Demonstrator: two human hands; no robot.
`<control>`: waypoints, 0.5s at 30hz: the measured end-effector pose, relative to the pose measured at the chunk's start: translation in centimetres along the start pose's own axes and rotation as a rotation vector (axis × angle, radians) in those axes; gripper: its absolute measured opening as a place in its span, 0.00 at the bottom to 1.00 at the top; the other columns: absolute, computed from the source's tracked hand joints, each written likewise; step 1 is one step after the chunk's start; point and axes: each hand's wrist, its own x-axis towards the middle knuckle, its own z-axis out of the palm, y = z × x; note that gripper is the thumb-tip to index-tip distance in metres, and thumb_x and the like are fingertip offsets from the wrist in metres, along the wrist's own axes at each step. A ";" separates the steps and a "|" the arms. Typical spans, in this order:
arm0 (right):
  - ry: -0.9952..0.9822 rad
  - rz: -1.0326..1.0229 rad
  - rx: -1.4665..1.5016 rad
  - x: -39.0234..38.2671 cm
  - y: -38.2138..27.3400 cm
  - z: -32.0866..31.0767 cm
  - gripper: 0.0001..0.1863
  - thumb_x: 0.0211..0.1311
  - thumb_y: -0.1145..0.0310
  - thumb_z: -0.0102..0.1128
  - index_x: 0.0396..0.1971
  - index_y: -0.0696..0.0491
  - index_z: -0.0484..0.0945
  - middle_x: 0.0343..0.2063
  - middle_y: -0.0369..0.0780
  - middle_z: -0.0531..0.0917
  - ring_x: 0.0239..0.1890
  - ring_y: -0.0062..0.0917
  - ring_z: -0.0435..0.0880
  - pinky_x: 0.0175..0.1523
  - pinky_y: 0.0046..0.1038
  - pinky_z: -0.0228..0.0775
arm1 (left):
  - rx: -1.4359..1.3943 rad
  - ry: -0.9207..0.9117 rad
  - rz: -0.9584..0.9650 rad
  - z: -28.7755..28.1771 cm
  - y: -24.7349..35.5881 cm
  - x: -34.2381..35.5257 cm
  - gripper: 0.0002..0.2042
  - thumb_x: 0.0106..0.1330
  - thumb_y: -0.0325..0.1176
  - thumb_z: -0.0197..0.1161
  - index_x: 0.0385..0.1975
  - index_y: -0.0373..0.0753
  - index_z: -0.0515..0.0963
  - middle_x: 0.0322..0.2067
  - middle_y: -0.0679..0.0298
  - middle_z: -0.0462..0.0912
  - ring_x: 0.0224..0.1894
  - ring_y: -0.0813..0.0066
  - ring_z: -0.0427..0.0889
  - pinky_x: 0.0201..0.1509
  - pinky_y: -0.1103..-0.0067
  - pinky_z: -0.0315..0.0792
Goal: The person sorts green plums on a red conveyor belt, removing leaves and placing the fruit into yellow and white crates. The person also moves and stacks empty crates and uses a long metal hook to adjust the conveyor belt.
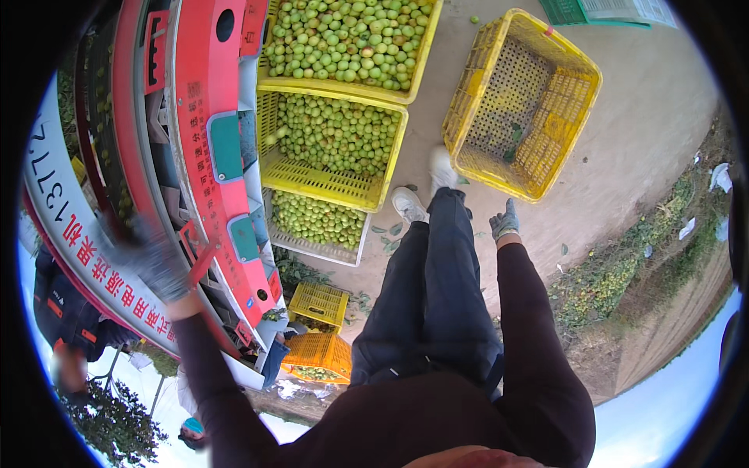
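My left hand [152, 261], in a grey glove and smeared by motion, is over the red and white sorting machine [199, 132] at its dark channel, so its fingers are unclear. My right hand [504, 221], also gloved, hangs open at my right side, index finger stretched out, just below an upright yellow crate [452, 109] with a few leaves on its bottom. Beside the machine stand two yellow crates of small green fruit [347, 43] [335, 132] and a white crate of the same fruit [312, 222].
Lower down are a yellow crate [316, 300] and an orange crate [320, 351]. A person in dark clothing [55, 304] and another in a teal cap [193, 427] are at the left. A weedy edge with litter [624, 242] runs along the right. Green crates [585, 12] lie at the top.
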 end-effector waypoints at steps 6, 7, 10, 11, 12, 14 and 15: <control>-0.402 0.048 0.218 6.3 -0.6 2.4 0.42 0.58 0.40 0.62 0.65 0.51 0.63 0.67 0.43 0.63 0.66 0.38 0.65 0.60 0.39 0.69 | -0.596 -0.364 0.141 13.4 20.6 -12.1 0.22 0.60 0.27 0.65 0.55 0.35 0.69 0.52 0.52 0.73 0.57 0.57 0.71 0.65 0.68 0.63; -0.431 0.092 0.358 7.5 -0.5 3.3 0.40 0.58 0.43 0.63 0.64 0.52 0.64 0.65 0.43 0.66 0.65 0.38 0.67 0.60 0.41 0.69 | -0.604 -0.421 0.132 15.8 23.1 -12.7 0.22 0.60 0.29 0.65 0.55 0.35 0.70 0.54 0.49 0.72 0.58 0.55 0.71 0.66 0.68 0.62; -0.380 0.296 0.803 9.5 -1.6 5.3 0.24 0.59 0.53 0.65 0.49 0.52 0.73 0.49 0.41 0.77 0.52 0.37 0.76 0.57 0.44 0.71 | -0.638 -0.720 -0.097 23.2 29.9 -13.9 0.25 0.62 0.37 0.65 0.56 0.33 0.70 0.56 0.49 0.71 0.60 0.55 0.70 0.65 0.68 0.64; -0.350 0.257 0.826 9.3 -2.3 5.2 0.18 0.59 0.56 0.66 0.42 0.52 0.77 0.41 0.41 0.82 0.45 0.37 0.80 0.55 0.45 0.72 | -0.659 -0.831 -0.164 25.9 31.9 -14.2 0.26 0.62 0.39 0.66 0.57 0.32 0.69 0.57 0.50 0.71 0.61 0.56 0.70 0.65 0.69 0.65; -0.393 0.169 0.786 8.8 -3.8 4.4 0.15 0.59 0.57 0.66 0.37 0.52 0.78 0.36 0.40 0.82 0.41 0.35 0.81 0.53 0.45 0.73 | -0.663 -0.882 -0.194 28.5 33.7 -14.5 0.29 0.61 0.41 0.66 0.59 0.32 0.68 0.57 0.49 0.71 0.60 0.55 0.70 0.64 0.68 0.65; -0.462 0.050 0.741 6.2 -6.9 2.4 0.12 0.59 0.58 0.66 0.27 0.50 0.77 0.26 0.37 0.81 0.32 0.33 0.80 0.48 0.43 0.74 | -0.636 -0.979 -0.218 33.2 36.2 -14.7 0.32 0.60 0.42 0.68 0.61 0.32 0.66 0.58 0.47 0.71 0.60 0.54 0.71 0.64 0.69 0.66; -0.475 -0.016 0.708 4.8 -9.8 0.1 0.13 0.59 0.59 0.66 0.22 0.49 0.76 0.20 0.36 0.79 0.28 0.31 0.78 0.46 0.41 0.75 | -0.614 -1.004 -0.205 35.4 37.5 -14.6 0.34 0.60 0.41 0.68 0.62 0.32 0.65 0.58 0.47 0.71 0.61 0.54 0.71 0.64 0.69 0.66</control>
